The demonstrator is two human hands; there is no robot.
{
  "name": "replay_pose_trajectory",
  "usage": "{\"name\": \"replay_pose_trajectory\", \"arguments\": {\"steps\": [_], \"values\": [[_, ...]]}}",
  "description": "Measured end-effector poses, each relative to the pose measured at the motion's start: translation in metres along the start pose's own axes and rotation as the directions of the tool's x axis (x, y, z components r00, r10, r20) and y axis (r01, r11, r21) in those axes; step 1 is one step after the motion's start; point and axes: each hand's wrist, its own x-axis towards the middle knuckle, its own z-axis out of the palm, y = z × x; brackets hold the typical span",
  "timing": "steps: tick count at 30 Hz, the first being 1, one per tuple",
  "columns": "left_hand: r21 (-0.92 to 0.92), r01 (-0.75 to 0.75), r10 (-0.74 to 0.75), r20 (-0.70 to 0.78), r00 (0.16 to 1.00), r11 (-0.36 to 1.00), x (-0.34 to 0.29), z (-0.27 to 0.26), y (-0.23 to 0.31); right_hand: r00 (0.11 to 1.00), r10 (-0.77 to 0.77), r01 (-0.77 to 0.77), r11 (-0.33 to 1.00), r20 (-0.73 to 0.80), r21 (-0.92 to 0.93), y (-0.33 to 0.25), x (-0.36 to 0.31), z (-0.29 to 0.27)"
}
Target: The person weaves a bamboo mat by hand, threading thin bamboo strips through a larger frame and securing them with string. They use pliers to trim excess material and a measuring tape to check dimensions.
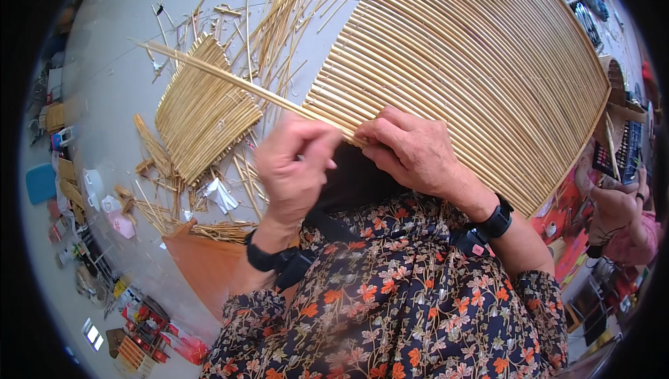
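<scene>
So we've got the big reed mat (474, 65) spread out ahead and to the right, its near corner right at our hands. A long pale reed (258, 91) sticks out leftward from that near edge. Our right hand (418, 149) is pinched down on the mat's edge. The left hand (296, 166) is curled just beside it, but it's blurry, so we can't tell if it's gripping anything. Further left there's a smaller mat (208, 111), loose reeds (286, 10) scattered beyond it, and crumpled white paper (221, 196) nearby.
</scene>
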Motion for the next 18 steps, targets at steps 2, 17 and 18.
{"name": "replay_pose_trajectory", "arguments": {"steps": [2, 17, 18], "values": [[-0.012, -0.142, 0.139, -0.118, 0.983, 0.990, 0.027, -0.014, 0.032, 1.000, 0.002, -0.002, 1.000, -0.002, 0.028, 0.005, -0.001, -0.003], [-0.079, -0.068, 0.095, 0.418, 0.903, 0.995, 0.048, 0.019, 0.047, 0.978, 0.199, -0.126, 0.298, 0.068, 0.946, 0.015, -0.008, -0.019], [-0.057, -0.089, 0.104, 0.421, 0.901, 0.994, 0.048, 0.020, 0.047, 0.975, 0.201, -0.156, 0.304, 0.097, 0.940, 0.019, -0.011, -0.019]]}}
